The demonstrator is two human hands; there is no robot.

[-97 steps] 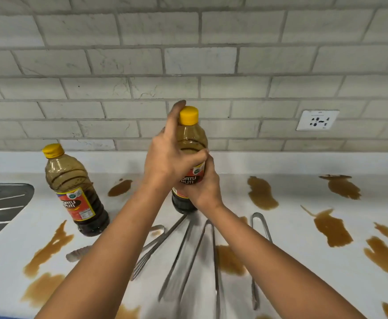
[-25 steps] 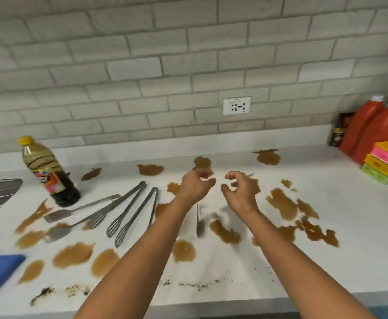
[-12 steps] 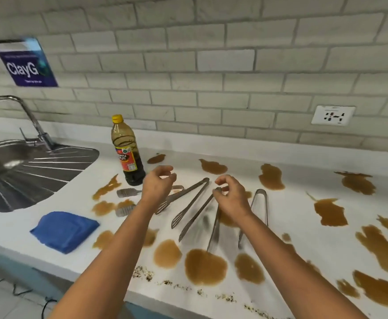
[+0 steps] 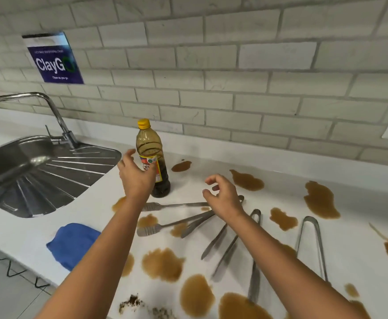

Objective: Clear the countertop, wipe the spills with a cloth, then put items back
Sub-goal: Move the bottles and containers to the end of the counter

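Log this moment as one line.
phase: clearing | left hand: open, reaching for bottle | right hand: open, above tongs | spills: unwiped

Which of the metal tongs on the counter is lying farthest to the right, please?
The tongs lying alone at the right, hinge pointing toward the wall, with both arms running toward the counter's front edge. The other tongs lie in a fanned cluster around the right hand.

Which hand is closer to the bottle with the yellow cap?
Left. The left hand is open right beside the bottle, overlapping its label in this view. The right hand hangs farther right, above the metal tongs.
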